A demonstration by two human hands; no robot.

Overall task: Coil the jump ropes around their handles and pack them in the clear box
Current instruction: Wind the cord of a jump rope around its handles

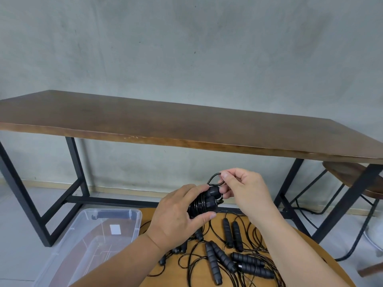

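Note:
My left hand [178, 214] grips a pair of black jump-rope handles [204, 200] held side by side, with thin black cord wound around them. Just above the handle caps, my right hand [244, 189] pinches a loop of that cord [213, 179] between thumb and forefinger. Below my hands, several more black foam-grip handles [230, 253] lie among loose tangled cord on a round wooden table [315, 259]. The clear plastic box [89, 241] sits at the table's left side, open, with nothing but a white label showing inside.
A long dark wooden table [186, 125] on black metal legs stands ahead against a grey concrete wall. A wooden stool [356, 179] with black legs is tucked under its right end. Grey floor lies to the left.

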